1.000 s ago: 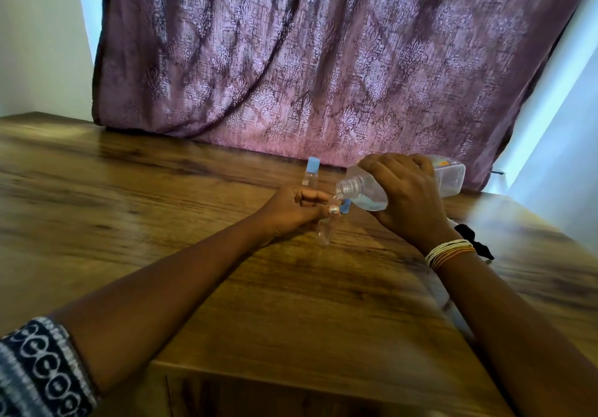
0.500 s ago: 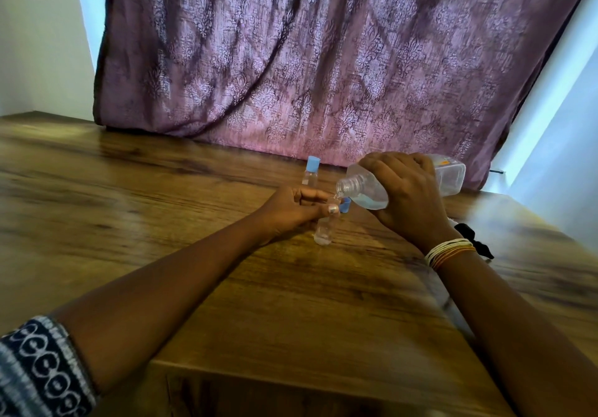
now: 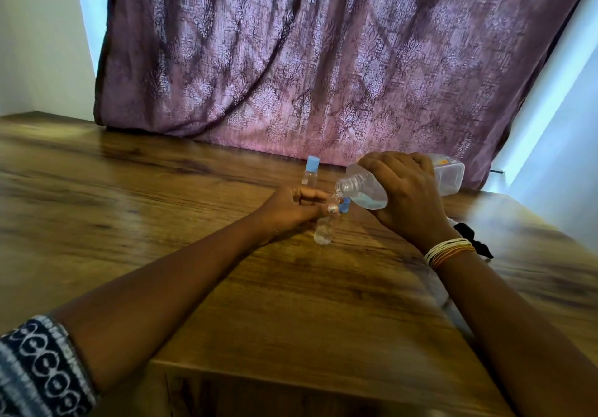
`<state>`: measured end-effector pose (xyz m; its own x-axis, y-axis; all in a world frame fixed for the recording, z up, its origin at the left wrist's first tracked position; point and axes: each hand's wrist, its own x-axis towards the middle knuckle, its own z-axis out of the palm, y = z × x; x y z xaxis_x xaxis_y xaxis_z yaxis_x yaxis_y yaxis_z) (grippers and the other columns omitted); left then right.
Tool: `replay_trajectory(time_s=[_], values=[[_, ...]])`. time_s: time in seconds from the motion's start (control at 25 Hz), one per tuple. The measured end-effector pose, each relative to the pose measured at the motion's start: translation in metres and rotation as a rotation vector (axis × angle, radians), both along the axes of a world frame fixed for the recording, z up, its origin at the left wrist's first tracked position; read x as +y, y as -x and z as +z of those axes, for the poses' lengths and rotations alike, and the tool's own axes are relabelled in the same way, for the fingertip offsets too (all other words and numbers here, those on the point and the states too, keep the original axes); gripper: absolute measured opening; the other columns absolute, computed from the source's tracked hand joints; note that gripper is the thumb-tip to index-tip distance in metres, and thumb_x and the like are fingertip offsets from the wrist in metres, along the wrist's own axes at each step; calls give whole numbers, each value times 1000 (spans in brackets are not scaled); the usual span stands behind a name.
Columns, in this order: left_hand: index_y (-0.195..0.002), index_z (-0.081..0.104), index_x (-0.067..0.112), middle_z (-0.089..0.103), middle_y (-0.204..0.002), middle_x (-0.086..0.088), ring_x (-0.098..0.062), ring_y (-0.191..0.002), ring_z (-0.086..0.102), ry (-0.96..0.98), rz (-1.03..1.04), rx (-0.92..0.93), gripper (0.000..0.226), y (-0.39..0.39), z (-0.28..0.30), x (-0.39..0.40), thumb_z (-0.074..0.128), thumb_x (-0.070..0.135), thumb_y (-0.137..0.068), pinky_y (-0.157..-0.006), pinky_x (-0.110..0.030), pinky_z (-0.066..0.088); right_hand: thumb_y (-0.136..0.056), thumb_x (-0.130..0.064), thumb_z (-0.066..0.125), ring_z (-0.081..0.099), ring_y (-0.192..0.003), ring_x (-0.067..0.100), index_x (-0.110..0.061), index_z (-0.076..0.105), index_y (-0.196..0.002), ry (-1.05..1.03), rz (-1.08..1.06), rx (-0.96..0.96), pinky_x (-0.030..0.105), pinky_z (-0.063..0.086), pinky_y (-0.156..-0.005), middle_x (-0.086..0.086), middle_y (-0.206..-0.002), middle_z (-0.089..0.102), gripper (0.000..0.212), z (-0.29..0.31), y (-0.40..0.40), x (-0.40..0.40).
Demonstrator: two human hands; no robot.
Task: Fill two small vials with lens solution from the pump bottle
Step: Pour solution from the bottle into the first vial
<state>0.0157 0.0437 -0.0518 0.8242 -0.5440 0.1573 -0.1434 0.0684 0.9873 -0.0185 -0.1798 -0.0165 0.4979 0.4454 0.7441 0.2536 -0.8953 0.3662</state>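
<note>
Right hand point(image 3: 408, 198) clamped round the tipped pump bottle point(image 3: 372, 190), neck over the open vial point(image 3: 324, 227) pinched upright on the worktop point(image 3: 226, 287) by left hand point(image 3: 293, 211). Probably light, slick, easily toppled; best gripped low on the body. Capped second vial point(image 3: 311, 174) just behind.
</note>
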Motion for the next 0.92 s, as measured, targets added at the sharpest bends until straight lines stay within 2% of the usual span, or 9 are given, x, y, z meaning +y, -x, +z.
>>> replay_trajectory(time_s=[0.16, 0.32, 0.56, 0.72, 0.8, 0.92], values=[[-114, 64, -2, 69, -112, -22, -35, -104, 66, 0, -20, -16, 29, 0, 0, 1, 65, 4, -85, -94, -48, 54, -80, -45, 67, 61, -110, 26, -18, 58, -120, -1, 7, -5, 44, 40, -88, 3, -121, 66, 49, 0, 0, 0], [-113, 63, -4, 70, -103, -15, -21, -89, 70, 16, -35, -28, 27, 2, 1, 1, 63, 3, -86, -78, -32, 59, -81, -45, 67, 61, -111, 25, -19, 59, -120, 2, 2, -11, 44, 39, -88, 2, -121, 66, 48, 0, -1, 0], [-116, 61, -6, 68, -109, -23, -26, -94, 68, 26, -33, -23, 31, 1, 1, 0, 62, 2, -86, -81, -33, 58, -82, -44, 66, 61, -111, 25, -19, 58, -121, -6, 3, -28, 44, 38, -88, 1, -122, 66, 46, 1, 0, -1], [-120, 58, -9, 64, -118, -30, -39, -109, 63, 22, -19, -14, 37, -2, -2, 0, 64, 3, -85, -92, -47, 53, -82, -43, 66, 61, -110, 26, -18, 57, -120, -3, 9, -39, 43, 38, -87, 2, -120, 66, 47, 1, 0, -1], [-120, 58, -9, 64, -117, -29, -36, -106, 65, 20, -31, -13, 37, -2, -2, 0, 63, 3, -85, -89, -44, 55, -82, -43, 66, 62, -110, 26, -18, 57, -120, -3, 12, -38, 44, 38, -87, 2, -120, 66, 47, 1, 0, -1], [-117, 61, -5, 69, -108, -20, -21, -90, 69, 20, -42, -16, 32, -1, -1, 0, 63, 3, -86, -73, -29, 60, -83, -44, 66, 62, -109, 26, -18, 57, -119, -4, 17, -44, 43, 38, -87, 2, -119, 67, 46, 1, 0, 0]])
